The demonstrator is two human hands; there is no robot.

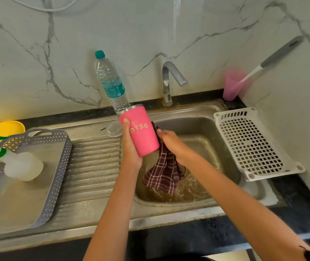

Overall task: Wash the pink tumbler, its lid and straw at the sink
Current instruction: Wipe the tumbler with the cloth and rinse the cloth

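Hands over sink (197, 125): our left hand (129, 147) curls round pink tumbler (143, 136), held tilted above basin, mouth pointing away from us. Our right hand (169, 141) clutches dark checked cloth (161, 176) against tumbler's side, cloth tail hanging into basin. We note grey basket (60, 166) on drainboard (94, 166) at left, white rack (254, 146) at sink's right edge, water bottle (112, 85) behind tumbler, tap (169, 80), and clear lid (114, 128) on drainboard just beside tumbler.

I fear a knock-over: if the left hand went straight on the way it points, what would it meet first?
Probably the clear plastic water bottle with a teal cap, which stands just beyond the pink metal-rimmed tumbler that the left hand grips. How far apart they are in depth is unclear.
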